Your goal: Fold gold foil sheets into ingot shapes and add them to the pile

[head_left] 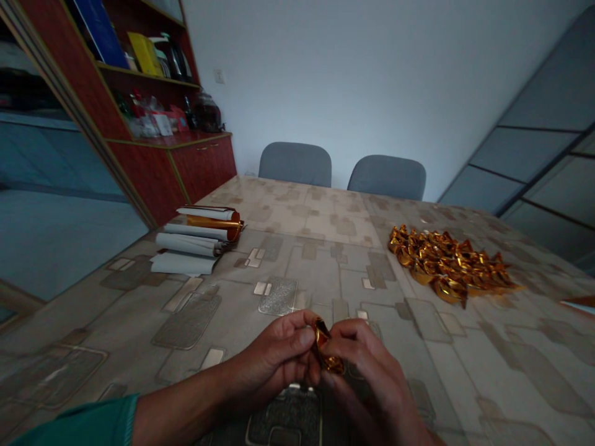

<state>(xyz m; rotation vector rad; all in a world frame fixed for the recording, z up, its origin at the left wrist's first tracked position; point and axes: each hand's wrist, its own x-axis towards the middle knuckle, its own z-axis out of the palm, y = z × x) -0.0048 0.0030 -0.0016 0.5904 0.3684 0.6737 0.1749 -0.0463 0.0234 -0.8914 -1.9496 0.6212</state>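
left hand and right hand are curling nearly closed, pinching a gold foil piece to hold its folds, near a foil heap on the table.

Glossy, crinkled gold foil — smooth plastic tablecloth, polished reddish wood cabinet

We record foil rolls on the table at left, folded foil pieces at right, and two chairs beyond it.
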